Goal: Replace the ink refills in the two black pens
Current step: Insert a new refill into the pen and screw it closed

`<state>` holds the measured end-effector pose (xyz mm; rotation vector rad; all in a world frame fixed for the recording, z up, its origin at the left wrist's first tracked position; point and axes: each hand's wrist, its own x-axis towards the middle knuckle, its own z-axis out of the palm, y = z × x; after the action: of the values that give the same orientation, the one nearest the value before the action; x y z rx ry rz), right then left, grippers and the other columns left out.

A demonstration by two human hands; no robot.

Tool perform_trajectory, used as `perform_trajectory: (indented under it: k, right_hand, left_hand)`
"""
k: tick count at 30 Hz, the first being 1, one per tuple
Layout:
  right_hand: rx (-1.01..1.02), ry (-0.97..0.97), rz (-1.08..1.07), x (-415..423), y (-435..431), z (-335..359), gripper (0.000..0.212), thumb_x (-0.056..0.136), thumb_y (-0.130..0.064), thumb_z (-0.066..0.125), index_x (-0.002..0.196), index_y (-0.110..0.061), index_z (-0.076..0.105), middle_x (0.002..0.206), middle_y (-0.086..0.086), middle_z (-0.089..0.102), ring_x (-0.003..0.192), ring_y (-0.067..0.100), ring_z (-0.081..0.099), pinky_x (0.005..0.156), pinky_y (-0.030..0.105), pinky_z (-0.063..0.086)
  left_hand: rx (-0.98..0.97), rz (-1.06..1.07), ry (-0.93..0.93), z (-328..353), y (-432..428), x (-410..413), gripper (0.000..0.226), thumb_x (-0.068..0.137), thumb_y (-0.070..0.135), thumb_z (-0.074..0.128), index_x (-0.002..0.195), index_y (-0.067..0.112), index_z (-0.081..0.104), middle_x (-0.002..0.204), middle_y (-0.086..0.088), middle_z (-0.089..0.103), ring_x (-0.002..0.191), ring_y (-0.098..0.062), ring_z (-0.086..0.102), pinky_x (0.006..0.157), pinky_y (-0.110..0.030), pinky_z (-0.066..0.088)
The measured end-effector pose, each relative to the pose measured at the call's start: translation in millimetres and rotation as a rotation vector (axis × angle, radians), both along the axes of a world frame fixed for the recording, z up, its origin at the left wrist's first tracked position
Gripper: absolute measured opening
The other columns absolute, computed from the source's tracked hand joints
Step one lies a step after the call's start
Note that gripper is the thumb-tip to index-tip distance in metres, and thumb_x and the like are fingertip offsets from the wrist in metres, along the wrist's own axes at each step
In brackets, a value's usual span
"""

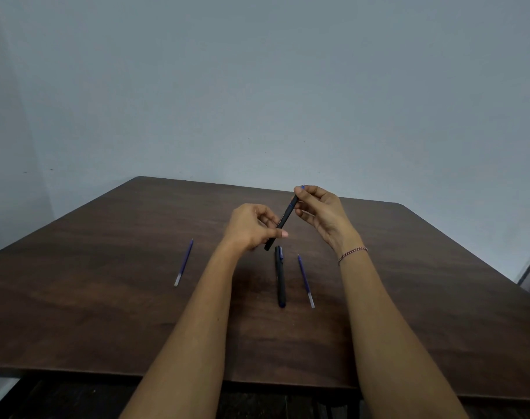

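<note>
One black pen (285, 217) is held tilted above the worktop (106, 297): lower barrel gripped by left hand (251, 226), blue-tipped upper end pinched by right hand (321, 213).

Left hand (251, 226): held up in mid-frame, back toward the camera, fingers curled, gripped the lower part of a black pen (285, 220), thumb laid across it.
Right hand (321, 214): held a little higher and farther out, palm facing left, pinched the pen's upper end between thumb and forefinger, other fingers loosely curled.
Hands together: near each other, not touching, joined only by the tilted pen.
Left forearm (197, 313): bare, stretched forward from the lower edge, angled right.
Right forearm (387, 322): bare, stretched forward, angled left.
</note>
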<state>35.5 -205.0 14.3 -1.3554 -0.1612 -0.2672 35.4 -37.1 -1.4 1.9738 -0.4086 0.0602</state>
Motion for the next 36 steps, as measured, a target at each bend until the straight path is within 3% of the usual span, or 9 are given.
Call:
perform_trajectory:
  k: [5,9,12,15,17,20,24,28,36]
  right_hand:
    - [-0.039,-0.003,-0.022,0.0,1.3,0.6,0.010,0.083,-0.016,0.072,0.080,-0.015,0.062,0.064,-0.006,0.066,0.059,0.005,0.061,0.060,0.018,0.053]
    - [-0.049,-0.011,-0.021,1.5,2.0,0.7,0.011,0.083,-0.016,0.071,0.079,-0.014,0.061,0.063,-0.005,0.065,0.058,0.006,0.059,0.059,0.018,0.052]
    - [-0.028,-0.016,-0.030,2.9,5.2,-0.5,0.012,0.084,-0.021,0.070,0.085,-0.013,0.061,0.069,-0.003,0.065,0.063,0.009,0.060,0.061,0.019,0.054]
    - [-0.059,-0.012,-0.055,6.0,8.7,-3.1,0.026,0.089,-0.037,0.062,0.096,-0.012,0.062,0.079,0.000,0.066,0.070,0.009,0.063,0.066,0.023,0.055]
    - [-0.275,-0.019,-0.120,8.3,13.1,-8.4,0.033,0.091,-0.043,0.057,0.101,-0.012,0.061,0.084,0.000,0.065,0.074,0.010,0.061,0.066,0.021,0.053]
    - [-0.813,-0.067,-0.231,13.8,23.5,-22.8,0.032,0.092,-0.042,0.056,0.106,-0.015,0.061,0.092,-0.001,0.064,0.082,0.012,0.059,0.069,0.020,0.048]
    - [-1.278,-0.020,-0.174,17.6,42.0,-32.4,0.029,0.093,-0.042,0.053,0.113,-0.024,0.065,0.101,0.005,0.067,0.086,0.015,0.058,0.074,0.029,0.047]
    - [-1.453,0.030,-0.128,15.5,54.5,-34.5,0.033,0.093,-0.048,0.049,0.118,-0.032,0.063,0.116,0.002,0.065,0.109,0.021,0.058,0.084,0.034,0.048]
    - [-1.448,0.047,-0.282,13.8,62.4,-34.6,0.033,0.084,-0.051,0.062,0.100,-0.023,0.067,0.108,0.002,0.067,0.101,0.024,0.062,0.075,0.030,0.044]
  left_hand:
    - [0.027,-0.010,-0.024,1.2,-1.4,-2.3,0.026,0.064,0.019,0.083,0.075,0.020,0.061,0.071,0.003,0.062,0.060,-0.008,0.058,0.054,-0.021,0.050]
    - [0.029,-0.012,-0.031,0.9,-2.5,-2.0,0.026,0.065,0.019,0.083,0.074,0.021,0.060,0.071,0.004,0.061,0.059,-0.006,0.057,0.048,-0.016,0.045]
    - [0.021,0.027,-0.054,-0.6,-1.0,1.1,0.026,0.063,0.020,0.084,0.074,0.022,0.060,0.070,0.005,0.062,0.059,-0.007,0.058,0.053,-0.021,0.051]
    - [0.003,0.142,-0.084,-2.0,3.6,6.1,0.026,0.064,0.021,0.083,0.073,0.024,0.059,0.071,0.006,0.062,0.065,-0.007,0.059,0.061,-0.023,0.052]
    - [-0.033,0.266,-0.099,-3.0,8.2,9.9,0.026,0.066,0.023,0.082,0.072,0.026,0.057,0.070,0.008,0.061,0.066,-0.005,0.058,0.062,-0.022,0.050]
    - [-0.129,0.463,-0.085,-4.4,16.1,14.5,0.023,0.068,0.023,0.081,0.076,0.023,0.060,0.069,0.009,0.060,0.068,-0.006,0.058,0.068,-0.026,0.051]
    - [-0.181,0.589,-0.067,-6.7,22.0,16.1,0.023,0.069,0.023,0.081,0.083,0.019,0.063,0.076,0.005,0.063,0.069,-0.008,0.057,0.065,-0.026,0.048]
    - [-0.158,0.600,-0.051,-6.8,20.9,16.2,0.023,0.069,0.023,0.081,0.081,0.022,0.062,0.079,0.004,0.065,0.074,-0.012,0.060,0.071,-0.031,0.053]
    - [-0.085,0.509,-0.042,-7.8,17.3,17.1,0.023,0.069,0.026,0.082,0.084,0.019,0.066,0.075,0.006,0.062,0.071,-0.010,0.058,0.063,-0.026,0.046]
